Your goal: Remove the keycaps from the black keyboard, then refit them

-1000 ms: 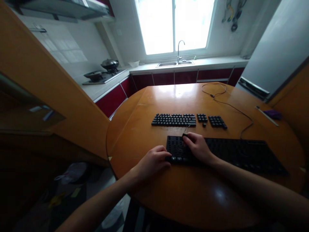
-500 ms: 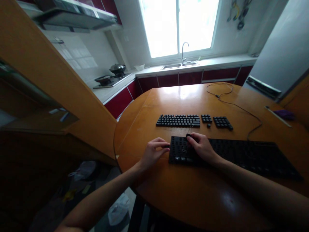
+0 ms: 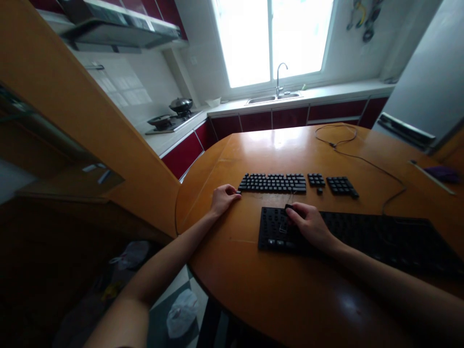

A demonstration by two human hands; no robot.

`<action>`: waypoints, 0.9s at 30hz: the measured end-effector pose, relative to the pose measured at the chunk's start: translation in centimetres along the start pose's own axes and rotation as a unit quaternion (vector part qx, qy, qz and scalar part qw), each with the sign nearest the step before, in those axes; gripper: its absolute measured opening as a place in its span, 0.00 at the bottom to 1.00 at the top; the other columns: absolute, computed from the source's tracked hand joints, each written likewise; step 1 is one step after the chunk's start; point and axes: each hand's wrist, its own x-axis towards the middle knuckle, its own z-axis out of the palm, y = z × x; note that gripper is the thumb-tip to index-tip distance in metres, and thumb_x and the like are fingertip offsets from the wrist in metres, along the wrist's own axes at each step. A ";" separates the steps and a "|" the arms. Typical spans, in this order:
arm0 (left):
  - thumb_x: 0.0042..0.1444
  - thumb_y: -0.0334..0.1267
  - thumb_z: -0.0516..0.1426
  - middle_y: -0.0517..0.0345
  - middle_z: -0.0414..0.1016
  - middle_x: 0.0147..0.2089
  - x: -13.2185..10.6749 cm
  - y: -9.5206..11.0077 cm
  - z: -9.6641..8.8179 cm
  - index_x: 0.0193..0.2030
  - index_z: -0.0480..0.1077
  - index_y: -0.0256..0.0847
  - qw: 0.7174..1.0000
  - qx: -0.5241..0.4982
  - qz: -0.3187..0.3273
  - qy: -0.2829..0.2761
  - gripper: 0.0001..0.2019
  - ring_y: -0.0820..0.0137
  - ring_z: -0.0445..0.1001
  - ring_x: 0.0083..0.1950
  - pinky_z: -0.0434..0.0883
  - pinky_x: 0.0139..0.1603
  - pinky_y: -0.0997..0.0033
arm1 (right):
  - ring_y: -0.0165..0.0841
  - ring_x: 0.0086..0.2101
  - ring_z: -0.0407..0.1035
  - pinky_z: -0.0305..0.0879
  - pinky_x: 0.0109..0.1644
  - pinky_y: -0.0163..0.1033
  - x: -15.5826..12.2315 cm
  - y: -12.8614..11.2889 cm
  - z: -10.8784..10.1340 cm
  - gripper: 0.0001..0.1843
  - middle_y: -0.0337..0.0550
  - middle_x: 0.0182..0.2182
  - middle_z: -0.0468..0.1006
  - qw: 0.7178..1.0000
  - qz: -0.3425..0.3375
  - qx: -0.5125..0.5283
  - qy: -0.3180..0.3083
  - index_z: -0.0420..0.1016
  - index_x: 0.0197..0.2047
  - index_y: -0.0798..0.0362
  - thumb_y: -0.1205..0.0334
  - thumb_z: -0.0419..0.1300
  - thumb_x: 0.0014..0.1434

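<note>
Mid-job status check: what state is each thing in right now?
Left hand: pinching a small keycap
Right hand: gripping the wire tool
Keyboard: flat, largely stripped, some keys left front-left
Loose keycaps: laid out in blocks beyond the keyboard
Cable: partly looped on the table
Domed pot: lidded
Window: overexposed, cannot tell if open

The left hand (image 3: pixel 223 199) is pinching a keycap (image 3: pixel 238 192) beside rows of keys (image 3: pixel 272 183). The right hand (image 3: pixel 311 224) is gripping a wire tool (image 3: pixel 288 207) over the keyboard (image 3: pixel 366 234).
</note>
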 end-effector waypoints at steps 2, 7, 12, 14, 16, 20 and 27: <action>0.43 0.44 0.69 0.58 0.78 0.29 0.0 -0.1 0.1 0.31 0.78 0.38 1.000 0.000 0.000 -0.001 0.13 0.69 0.74 0.31 0.68 0.33 0.71 | 0.33 0.25 0.64 0.59 0.29 0.37 0.0 -0.2 0.0 0.20 0.37 0.21 0.70 1.000 0.004 0.003 0.002 0.69 0.26 0.52 0.48 0.58 0.64; 0.43 0.45 0.70 0.58 0.78 0.28 0.1 -0.2 0.3 0.30 0.77 0.38 1.000 0.012 0.003 0.003 0.13 0.69 0.74 0.31 0.67 0.32 0.72 | 0.32 0.25 0.64 0.59 0.29 0.37 -0.1 -0.5 0.0 0.20 0.38 0.21 0.71 1.000 0.017 0.015 0.002 0.70 0.26 0.52 0.48 0.58 0.63; 0.42 0.45 0.70 0.58 0.78 0.28 0.2 0.0 0.3 0.29 0.76 0.39 1.000 0.024 0.005 0.009 0.13 0.69 0.73 0.31 0.67 0.32 0.71 | 0.32 0.25 0.64 0.58 0.29 0.37 -0.1 -0.6 -0.1 0.20 0.38 0.21 0.71 1.000 0.018 0.015 -0.003 0.70 0.26 0.53 0.47 0.58 0.64; 0.42 0.44 0.70 0.58 0.78 0.28 0.3 0.0 0.3 0.28 0.76 0.39 1.000 0.027 0.005 0.013 0.13 0.69 0.73 0.31 0.67 0.32 0.71 | 0.33 0.25 0.65 0.59 0.29 0.37 -0.1 -0.7 -0.1 0.20 0.38 0.22 0.71 1.000 0.016 0.014 -0.002 0.70 0.27 0.53 0.48 0.58 0.64; 0.42 0.44 0.71 0.58 0.78 0.28 0.3 0.1 0.3 0.28 0.76 0.39 0.999 0.030 0.005 0.015 0.13 0.69 0.73 0.31 0.67 0.32 0.71 | 0.33 0.25 0.65 0.59 0.29 0.38 -0.2 -0.7 -0.1 0.20 0.38 0.21 0.71 1.000 0.014 0.010 -0.001 0.70 0.27 0.52 0.48 0.58 0.64; 0.41 0.44 0.71 0.58 0.78 0.28 0.2 0.1 0.2 0.28 0.76 0.39 0.999 0.030 0.007 0.016 0.13 0.69 0.74 0.31 0.67 0.32 0.71 | 0.33 0.25 0.65 0.58 0.29 0.38 -0.6 -1.3 -0.1 0.19 0.38 0.21 0.71 1.000 -0.005 -0.015 0.003 0.70 0.27 0.52 0.49 0.58 0.64; 0.44 0.47 0.70 0.57 0.77 0.27 0.0 -0.1 0.1 0.28 0.75 0.38 0.999 0.013 0.021 0.028 0.15 0.68 0.74 0.30 0.67 0.31 0.71 | 0.33 0.28 0.67 0.61 0.34 0.38 -2.0 -2.9 0.9 0.14 0.40 0.25 0.74 0.992 -0.103 -0.064 -0.041 0.72 0.29 0.52 0.58 0.57 0.67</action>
